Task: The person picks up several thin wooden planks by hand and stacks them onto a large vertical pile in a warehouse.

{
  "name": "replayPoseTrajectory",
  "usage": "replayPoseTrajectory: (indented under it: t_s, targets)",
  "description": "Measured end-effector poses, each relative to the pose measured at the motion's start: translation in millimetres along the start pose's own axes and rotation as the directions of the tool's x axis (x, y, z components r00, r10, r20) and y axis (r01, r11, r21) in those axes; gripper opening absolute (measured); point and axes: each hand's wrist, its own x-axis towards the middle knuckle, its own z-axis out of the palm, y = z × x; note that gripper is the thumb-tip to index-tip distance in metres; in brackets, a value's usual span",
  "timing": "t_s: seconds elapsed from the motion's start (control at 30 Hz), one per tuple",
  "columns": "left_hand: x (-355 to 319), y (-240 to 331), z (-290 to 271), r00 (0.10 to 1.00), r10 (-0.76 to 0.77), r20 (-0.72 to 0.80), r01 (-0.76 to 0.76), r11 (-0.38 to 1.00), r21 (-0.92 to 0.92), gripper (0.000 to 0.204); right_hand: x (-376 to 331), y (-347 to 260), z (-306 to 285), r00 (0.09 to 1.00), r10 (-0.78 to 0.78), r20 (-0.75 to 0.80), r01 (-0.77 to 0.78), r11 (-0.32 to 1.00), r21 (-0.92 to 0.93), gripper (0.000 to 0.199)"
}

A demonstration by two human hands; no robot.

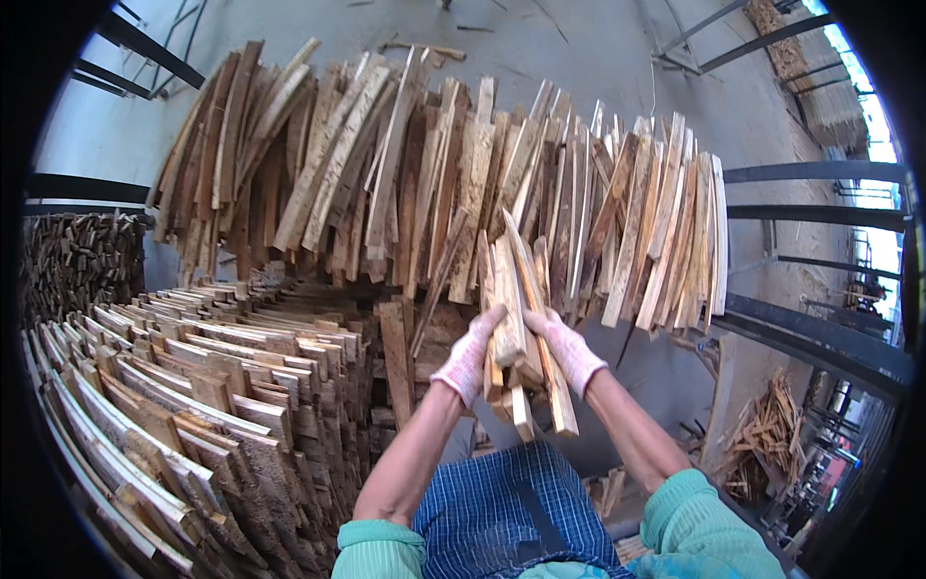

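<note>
Between my two hands, in front of my blue checked apron, is a bundle of rough wooden strips. My left hand, in a pale pinkish work glove, presses the bundle from its left side with the thumb on top. From the right side my right hand, gloved alike, grips it too. The strips point away from me, their near ends uneven and one leaning across the others. Beyond them, a long row of wooden strips lies side by side over a rack; the bundle's far ends overlap it in view.
A tall stack of wooden strips fills the left side, with another dark stack behind it. Black metal bars stick out at the right. Scrap wood is heaped at the lower right. Grey floor stretches beyond the row.
</note>
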Motion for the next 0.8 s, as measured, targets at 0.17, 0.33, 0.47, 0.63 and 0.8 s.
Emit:
replayPoseTrajectory:
  t_s: [0.17, 0.33, 0.47, 0.63, 0.8]
  targets:
    - [-66, -53, 10, 0.986, 0.167, 0.014, -0.167, 0.974, 0.153, 0.094, -69, 39, -5, 0.998, -0.06, 0.008, 0.06, 0.998, 0.001, 0.07]
    - [-145, -87, 23, 0.946, 0.324, 0.021, -0.32, 0.919, 0.231, 0.099, -155, 42, 21, 0.98, -0.18, 0.085, 0.166, 0.975, 0.15, 0.068]
    - [-236, -66, 68, 0.879, 0.461, 0.122, -0.476, 0.834, 0.279, 0.094, -234, -9, 59, 0.941, -0.302, 0.153, 0.279, 0.948, 0.151, 0.069]
    - [-352, -49, 142, 0.669, 0.689, 0.28, -0.743, 0.618, 0.257, 0.099, -307, -72, 92, 0.768, -0.583, 0.266, 0.576, 0.81, 0.111, 0.071]
    - [-479, -57, 199, 0.316, 0.867, 0.386, -0.942, 0.239, 0.235, 0.115, -424, -137, 137, 0.446, -0.75, 0.489, 0.813, 0.568, 0.13, 0.061]
